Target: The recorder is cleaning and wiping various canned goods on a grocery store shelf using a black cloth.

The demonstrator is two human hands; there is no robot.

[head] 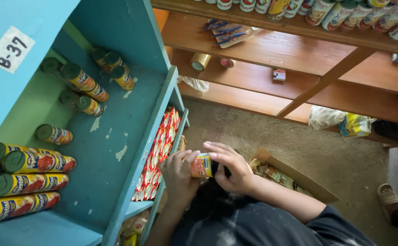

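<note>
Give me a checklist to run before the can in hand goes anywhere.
1. Both hands on the can: ok, left hand and right hand each have a grip on it.
2. Free spot on the blue shelf: ok, bare patch between the can groups.
3. Shelved cans steady: ok, standing in rows.
4. Lid seated: cannot tell, the right hand covers it.
5. Cardboard box within reach: ok, beside the right arm.

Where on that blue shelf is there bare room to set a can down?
The blue shelf is bare between the lone can and the front edge, right of the stacked cans. It is crowded at the back cluster. Both hands, left hand and right hand, hold a can.
</note>
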